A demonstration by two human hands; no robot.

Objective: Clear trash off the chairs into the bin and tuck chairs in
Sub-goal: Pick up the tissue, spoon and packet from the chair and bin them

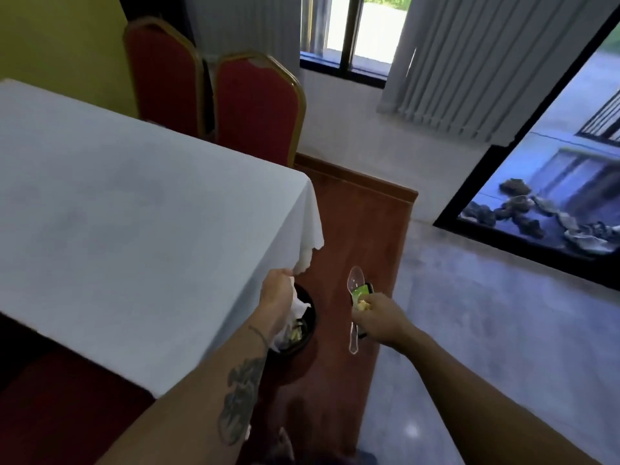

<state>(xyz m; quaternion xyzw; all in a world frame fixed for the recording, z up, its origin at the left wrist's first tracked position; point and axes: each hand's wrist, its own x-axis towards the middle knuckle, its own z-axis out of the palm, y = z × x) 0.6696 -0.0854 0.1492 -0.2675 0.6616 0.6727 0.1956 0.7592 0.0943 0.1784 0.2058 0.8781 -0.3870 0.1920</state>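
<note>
Arms outstretched: left hand point(276, 290) grips black bowl point(302, 327); right hand point(375, 318) clutches clear spoon point(355, 283).

White tablecloth point(117, 203), red gold-framed chairs point(258, 105).

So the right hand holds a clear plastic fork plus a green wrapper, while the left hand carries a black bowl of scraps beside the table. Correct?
Not quite: the head view shows the right hand holding a clear plastic spoon, not a fork, plus the green wrapper. The left hand does carry the black bowl beside the table.
</note>
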